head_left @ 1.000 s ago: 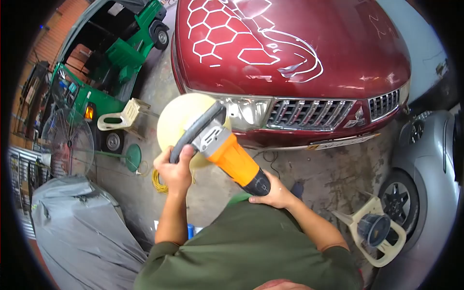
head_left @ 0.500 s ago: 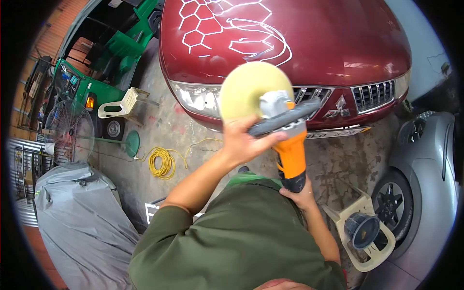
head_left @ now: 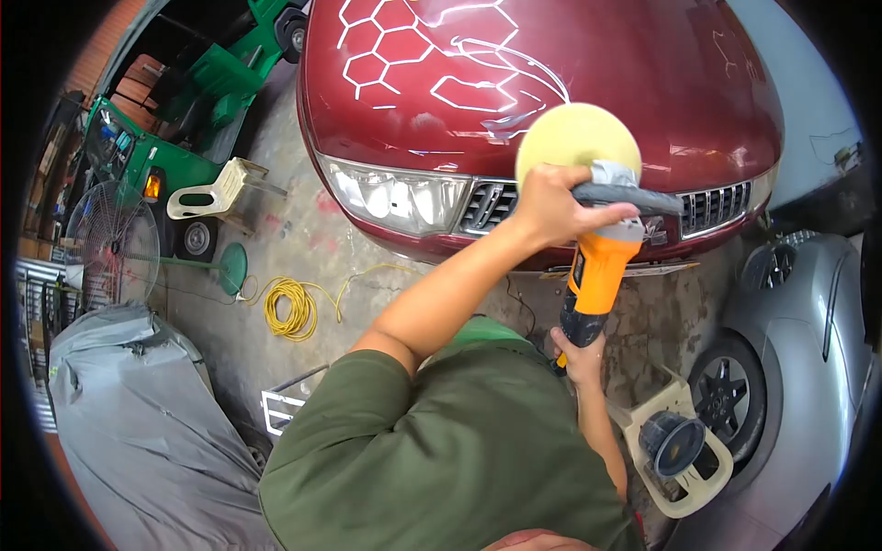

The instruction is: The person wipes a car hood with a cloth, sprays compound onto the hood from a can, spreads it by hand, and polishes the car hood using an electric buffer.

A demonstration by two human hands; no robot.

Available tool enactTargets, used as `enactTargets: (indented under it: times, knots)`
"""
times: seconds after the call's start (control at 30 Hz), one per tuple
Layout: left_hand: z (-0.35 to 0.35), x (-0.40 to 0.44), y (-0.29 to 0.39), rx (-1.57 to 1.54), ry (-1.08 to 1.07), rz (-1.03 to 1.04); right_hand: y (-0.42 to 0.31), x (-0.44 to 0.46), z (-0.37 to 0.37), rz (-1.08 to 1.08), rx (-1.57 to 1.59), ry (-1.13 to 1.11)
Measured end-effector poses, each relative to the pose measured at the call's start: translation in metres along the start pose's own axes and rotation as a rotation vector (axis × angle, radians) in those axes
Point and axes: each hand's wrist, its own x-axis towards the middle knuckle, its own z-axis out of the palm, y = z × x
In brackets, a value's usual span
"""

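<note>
An orange and black power polisher [head_left: 602, 271] is held out in front of the red car [head_left: 441, 138]. Its round yellow pad [head_left: 574, 138] faces the car and overlaps the front of the hood; whether they touch is unclear. My left hand [head_left: 560, 207] grips the black front handle [head_left: 629, 196] beside the pad. Round the black rear end of the tool my right hand [head_left: 583, 356] is closed, low and close to my body. White hexagon outlines and curved bright lines show on the hood, left of the pad.
A coiled yellow cord [head_left: 290, 310] lies on the floor. To the left are a fan [head_left: 112, 248], a plastic chair [head_left: 225, 195], a green vehicle [head_left: 161, 179] and a grey cover [head_left: 138, 404]. A black bucket [head_left: 672, 443] rests on a chair beside the silver car [head_left: 808, 367].
The polisher has moved right across the car's front with both hands still on it. Over the last second it has turned from slanting to nearly upright, with the pad toward the hood.
</note>
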Motion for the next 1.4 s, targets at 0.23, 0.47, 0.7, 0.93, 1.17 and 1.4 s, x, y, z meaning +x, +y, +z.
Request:
enactTargets:
  times: [0.23,0.47,0.7,0.93,1.17,1.4]
  knots:
    - [-0.081,-0.024,-0.055,-0.031,0.048,-0.052,-0.001,0.011,0.046,0.024,-0.339,-0.018]
    - [-0.156,-0.071,-0.093,-0.121,0.169,-0.116,-0.017,0.009,0.103,0.036,-0.484,-0.059]
    - [-0.150,-0.109,-0.101,-0.288,0.150,-0.088,0.028,-0.011,0.102,-0.037,-0.577,0.022]
    - [-0.075,-0.059,-0.081,-0.095,-0.275,0.028,0.048,-0.030,0.075,0.132,-0.285,0.202]
    - [-0.030,-0.036,-0.058,-0.072,-0.459,0.062,0.069,-0.032,0.067,0.188,-0.110,0.212]
    - [-0.090,-0.055,-0.074,-0.005,-0.454,0.088,0.078,-0.038,0.117,0.121,-0.217,0.233]
